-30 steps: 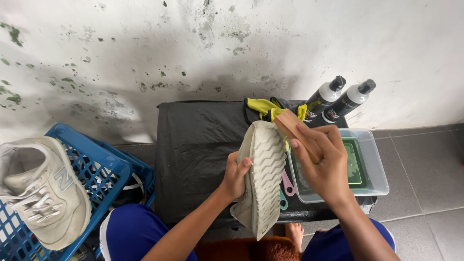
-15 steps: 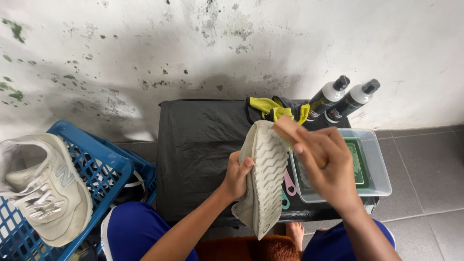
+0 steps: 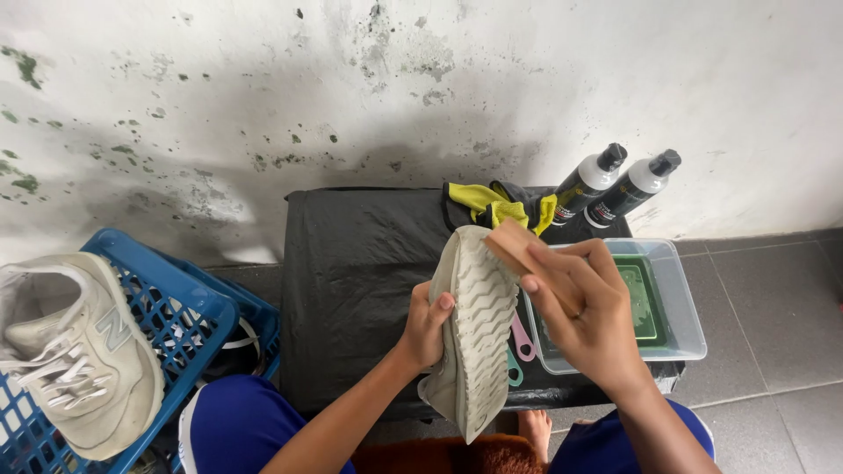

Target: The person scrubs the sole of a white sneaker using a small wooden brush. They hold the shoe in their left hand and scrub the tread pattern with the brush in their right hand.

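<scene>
Both forearms are showing bare from elbow to wrist; no sleeves, watch or rings are visible. The left hand [image 3: 428,329] and right hand [image 3: 590,312] are ungloved. Blue shorts [image 3: 237,426] are covering both thighs. A bare foot [image 3: 533,432] is showing between the knees, unshod.

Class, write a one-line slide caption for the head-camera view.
Left hand grips a pale sneaker sole-up while right hand presses a wooden brush against its ridged sole.

We see a cream shoe [image 3: 479,333] with a wavy-ridged sole at centre, a blue lattice crate [image 3: 189,320] lower left, a yellow cloth [image 3: 496,204] above.
</scene>
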